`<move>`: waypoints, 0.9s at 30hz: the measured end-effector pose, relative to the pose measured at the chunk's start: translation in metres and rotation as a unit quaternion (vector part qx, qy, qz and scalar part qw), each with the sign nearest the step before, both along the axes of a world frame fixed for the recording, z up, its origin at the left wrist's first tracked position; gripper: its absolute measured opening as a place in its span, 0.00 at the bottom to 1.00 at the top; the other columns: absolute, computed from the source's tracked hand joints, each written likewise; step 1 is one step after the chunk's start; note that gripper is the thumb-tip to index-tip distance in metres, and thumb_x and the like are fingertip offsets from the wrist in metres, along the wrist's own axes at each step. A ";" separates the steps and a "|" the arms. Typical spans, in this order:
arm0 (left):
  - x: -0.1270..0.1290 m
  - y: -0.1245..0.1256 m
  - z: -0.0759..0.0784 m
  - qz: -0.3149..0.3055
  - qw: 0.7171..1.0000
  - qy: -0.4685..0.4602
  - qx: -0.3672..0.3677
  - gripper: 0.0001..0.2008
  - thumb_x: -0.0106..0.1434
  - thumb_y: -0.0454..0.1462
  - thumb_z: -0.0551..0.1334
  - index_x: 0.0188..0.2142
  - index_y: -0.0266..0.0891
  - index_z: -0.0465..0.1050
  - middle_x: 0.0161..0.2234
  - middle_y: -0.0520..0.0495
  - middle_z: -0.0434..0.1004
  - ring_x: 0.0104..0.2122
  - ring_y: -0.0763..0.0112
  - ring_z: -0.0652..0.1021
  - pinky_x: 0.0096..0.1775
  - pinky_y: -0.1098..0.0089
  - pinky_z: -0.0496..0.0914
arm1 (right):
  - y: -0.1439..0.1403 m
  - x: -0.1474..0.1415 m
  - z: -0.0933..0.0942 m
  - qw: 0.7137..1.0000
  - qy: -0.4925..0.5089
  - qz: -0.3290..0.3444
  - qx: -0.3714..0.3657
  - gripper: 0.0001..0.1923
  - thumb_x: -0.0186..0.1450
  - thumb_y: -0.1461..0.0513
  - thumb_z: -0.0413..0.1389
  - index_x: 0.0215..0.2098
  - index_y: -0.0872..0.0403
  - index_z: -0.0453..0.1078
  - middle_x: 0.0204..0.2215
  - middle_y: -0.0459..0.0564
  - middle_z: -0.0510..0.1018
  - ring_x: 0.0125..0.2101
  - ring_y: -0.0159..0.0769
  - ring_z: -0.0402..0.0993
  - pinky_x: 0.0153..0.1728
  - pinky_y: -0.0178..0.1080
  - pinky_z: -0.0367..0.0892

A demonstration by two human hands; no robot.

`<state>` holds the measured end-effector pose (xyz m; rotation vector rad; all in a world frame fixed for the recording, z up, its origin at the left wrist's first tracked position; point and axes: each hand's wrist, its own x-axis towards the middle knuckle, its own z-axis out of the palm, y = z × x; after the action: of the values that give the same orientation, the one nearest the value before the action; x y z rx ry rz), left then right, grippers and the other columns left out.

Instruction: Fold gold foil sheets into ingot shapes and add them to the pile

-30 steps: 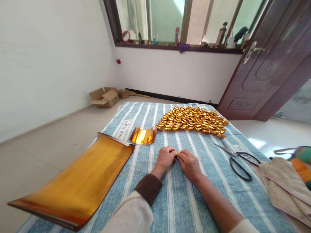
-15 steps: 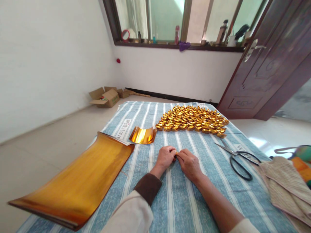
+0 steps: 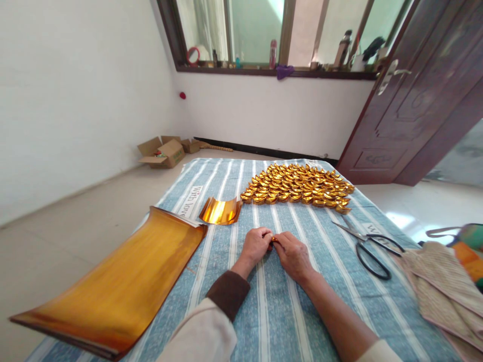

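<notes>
Both hands meet over the striped cloth. My left hand (image 3: 257,246) and my right hand (image 3: 293,253) are closed, pinching a small piece of gold foil paper (image 3: 274,240) between them; most of it is hidden by the fingers. Beyond them lie several rows of folded gold paper ingots (image 3: 298,185), set close together. Left of the hands is a small stack of curled gold foil sheets (image 3: 221,211). A long stack of large gold foil sheets (image 3: 124,281) lies farther left, its ends curling up.
Black-handled scissors (image 3: 372,246) lie with blades parted on the striped cloth (image 3: 279,327), right of my hands. A beige folded cloth (image 3: 445,286) is at the right edge. Cardboard boxes (image 3: 166,152) stand on the floor, and a dark red door (image 3: 400,95) stands back right.
The hands stay in nearly the same place, still pinching the gold foil paper, a bit more of which shows at the right fingers. The view has shifted very slightly.
</notes>
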<state>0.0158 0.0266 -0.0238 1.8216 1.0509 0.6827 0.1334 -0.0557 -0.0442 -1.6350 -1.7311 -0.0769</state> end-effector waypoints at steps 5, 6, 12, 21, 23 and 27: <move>-0.001 -0.001 0.001 0.000 1.000 -0.003 0.002 0.10 0.57 0.33 0.56 0.24 0.38 0.74 0.17 0.55 0.70 0.19 0.73 0.73 0.27 0.75 0.66 | 0.001 0.000 0.000 1.000 0.001 0.000 0.005 0.11 0.68 0.66 0.49 0.34 0.53 0.73 0.31 0.49 0.75 0.33 0.32 0.73 0.35 0.31 0.63; -0.001 -0.001 0.001 0.000 1.000 -0.004 0.001 0.10 0.57 0.34 0.56 0.24 0.38 0.74 0.18 0.55 0.70 0.19 0.73 0.73 0.26 0.75 0.66 | 0.001 -0.001 0.000 1.000 0.001 0.001 0.006 0.11 0.68 0.66 0.49 0.34 0.53 0.74 0.31 0.49 0.75 0.33 0.32 0.73 0.36 0.31 0.63; 0.000 -0.001 0.000 0.003 1.000 -0.006 -0.001 0.10 0.57 0.34 0.56 0.24 0.38 0.74 0.18 0.54 0.71 0.19 0.74 0.74 0.27 0.74 0.67 | 0.001 -0.001 0.000 1.000 0.003 0.001 0.007 0.12 0.69 0.66 0.49 0.34 0.53 0.74 0.32 0.49 0.76 0.32 0.31 0.72 0.35 0.31 0.64; 0.000 0.000 -0.003 0.004 1.000 -0.015 -0.016 0.07 0.55 0.32 0.57 0.25 0.37 0.75 0.20 0.54 0.73 0.20 0.73 0.75 0.27 0.74 0.69 | 0.001 0.000 -0.002 1.000 0.019 0.008 0.001 0.13 0.69 0.65 0.48 0.33 0.52 0.74 0.32 0.49 0.76 0.33 0.32 0.73 0.36 0.32 0.65; 0.000 0.000 -0.003 0.005 1.000 -0.016 -0.018 0.07 0.54 0.32 0.58 0.25 0.37 0.75 0.20 0.54 0.73 0.20 0.73 0.74 0.27 0.74 0.69 | 0.001 0.000 -0.002 1.000 0.022 0.008 0.001 0.13 0.69 0.64 0.48 0.33 0.52 0.74 0.32 0.50 0.76 0.33 0.32 0.73 0.36 0.32 0.65; 0.000 0.001 -0.004 0.007 1.000 -0.017 -0.020 0.07 0.54 0.32 0.58 0.25 0.37 0.75 0.19 0.54 0.73 0.19 0.74 0.74 0.27 0.75 0.68 | 0.000 0.002 -0.002 0.999 0.032 0.005 0.002 0.12 0.69 0.65 0.49 0.34 0.53 0.73 0.32 0.49 0.76 0.33 0.32 0.72 0.36 0.32 0.65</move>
<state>0.0163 0.0271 -0.0275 1.7647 1.0479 0.6931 0.1349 -0.0561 -0.0458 -1.6083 -1.6909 -0.0230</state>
